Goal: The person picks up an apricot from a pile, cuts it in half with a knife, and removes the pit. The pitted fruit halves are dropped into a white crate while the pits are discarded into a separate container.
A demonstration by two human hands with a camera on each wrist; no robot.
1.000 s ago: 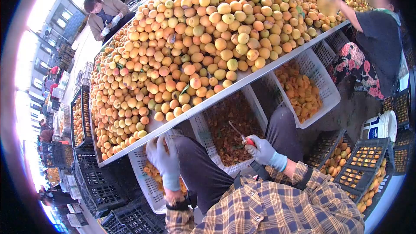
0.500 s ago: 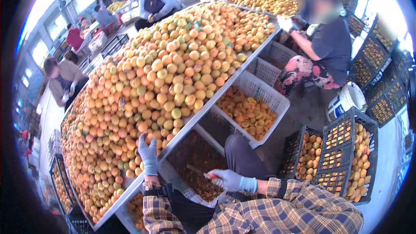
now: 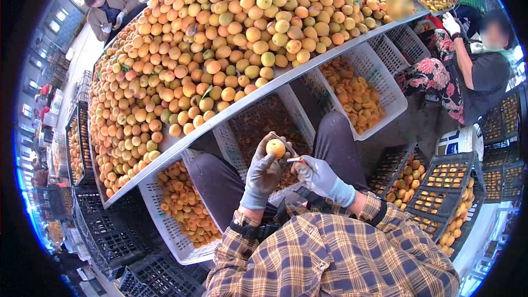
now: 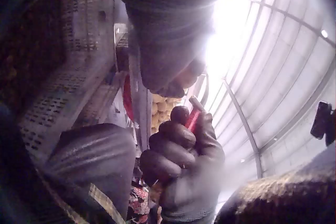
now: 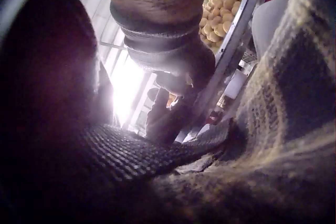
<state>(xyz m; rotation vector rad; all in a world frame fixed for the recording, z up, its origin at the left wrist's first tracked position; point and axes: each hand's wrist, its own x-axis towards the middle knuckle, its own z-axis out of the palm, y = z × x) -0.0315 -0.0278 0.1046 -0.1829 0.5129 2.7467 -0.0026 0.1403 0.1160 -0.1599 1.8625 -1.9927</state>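
Note:
In the head view my left hand (image 3: 259,179), in a soiled grey glove, holds a yellow-orange apricot (image 3: 275,148) in its fingertips above my lap. Close beside it, my gloved right hand (image 3: 322,176) grips a knife by its red handle (image 3: 297,159). From the left wrist view, the right hand's fingers (image 4: 170,150) are curled round the red handle (image 4: 193,121), and the metal end points up toward the apricot (image 4: 190,75). The right wrist view is dark, with the hands mostly in shadow.
A metal-edged table (image 3: 220,118) heaped with apricots (image 3: 231,38) slopes across in front. White crates of split apricots stand at left (image 3: 159,209) and right (image 3: 390,88), with a crate of dark scraps (image 3: 231,143) between my knees. Black crates (image 3: 440,198) of apricots stand at right.
My empty left hand rose from beside the table edge to the pile, then came back to my lap with an apricot. The right hand brought the knife close to it.

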